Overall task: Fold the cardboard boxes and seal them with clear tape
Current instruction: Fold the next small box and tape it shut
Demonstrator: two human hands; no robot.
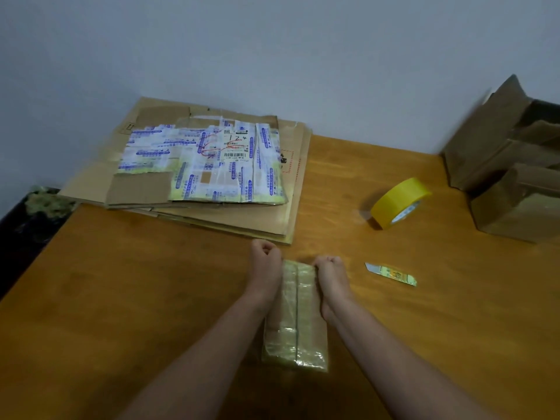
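Observation:
A small cardboard box [295, 316], shiny with clear tape and with a dark seam down its top, lies on the wooden table [136, 298] between my forearms. My left hand [266, 256] has its fingers curled at the box's far left corner. My right hand [330, 268] grips the far right corner with curled fingers. A yellowish roll of tape [400, 203] stands on its edge to the right, beyond the hands. Flattened cardboard boxes [212, 165], the top one covered in printed tape and a shipping label, are stacked at the back.
A small utility knife [391, 273] lies just right of my right hand. Assembled brown boxes [515, 177] with open flaps stand at the table's right edge. A dark object [30, 213] sits off the table's left side. A wall runs behind.

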